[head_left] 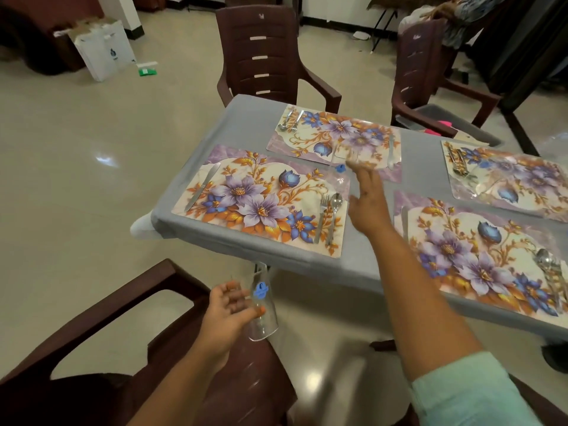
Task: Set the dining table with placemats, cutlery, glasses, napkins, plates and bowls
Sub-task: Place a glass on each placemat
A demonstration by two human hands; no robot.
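Note:
My left hand (224,309) is shut on a clear glass with a blue sticker (262,302), held tilted below the table's near edge. My right hand (367,201) reaches over the grey tablecloth (246,124) with fingers spread and nothing in it. Its fingertips are right beside a second clear glass with a blue sticker (339,172), which stands at the top right corner of the near left placemat (246,195). That floral mat carries a knife (203,186) and a fork and spoon (329,216). Three more floral mats, far left (338,133), near right (461,250) and far right (516,179), carry cutlery too.
Brown plastic chairs stand at the far side (261,56), far right (424,78) and right under my left arm (92,333). A grey tray with something pink (439,118) rests by the far right chair. A white bag (104,47) sits on the floor. A person sits at the back right (461,13).

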